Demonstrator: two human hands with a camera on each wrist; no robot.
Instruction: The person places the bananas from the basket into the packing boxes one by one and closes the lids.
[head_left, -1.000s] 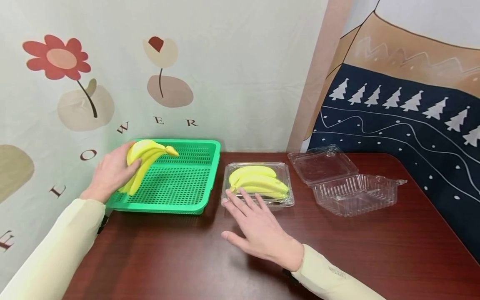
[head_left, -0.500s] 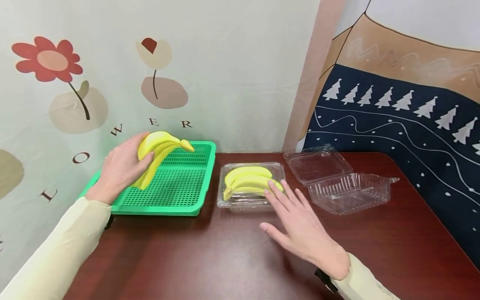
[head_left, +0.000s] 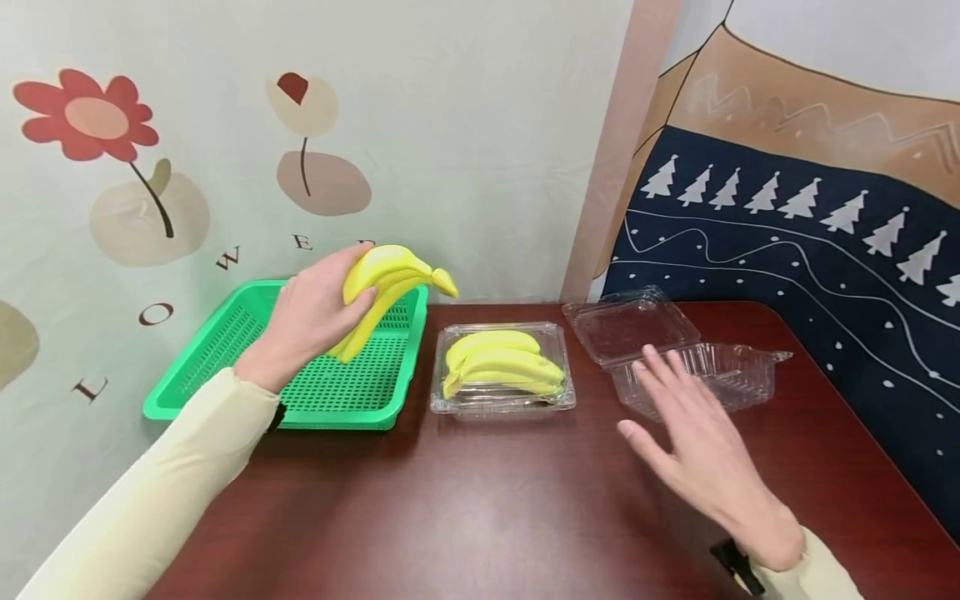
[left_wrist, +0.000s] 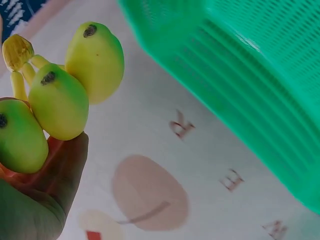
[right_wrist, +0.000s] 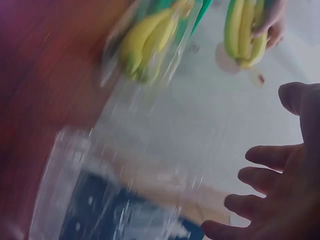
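My left hand [head_left: 311, 312] grips a bunch of yellow bananas [head_left: 386, 283] above the right part of the green basket [head_left: 408, 375]. Three banana tips, greenish with dark ends, show in the left wrist view beside the thumb and palm. With fingers spread, my right hand [head_left: 701, 442] hovers in front of the open clear plastic clamshell box [head_left: 738, 379], its fingertips overlapping the box in the head view; contact cannot be told. Between the basket and that box lies a second clear box [head_left: 498, 407], its lid down over another bunch of bananas [head_left: 502, 362].
A dark red-brown wooden table [head_left: 480, 500] bears everything. Its back edge meets a pale printed curtain [head_left: 465, 150], and a navy tree-patterned cloth [head_left: 795, 242] hangs along the right. The open box's lid [head_left: 630, 321] leans back toward the curtain.
My left hand has lifted the bananas up and rightward from the basket's left side. My right hand has moved right, from the filled box to the open one.
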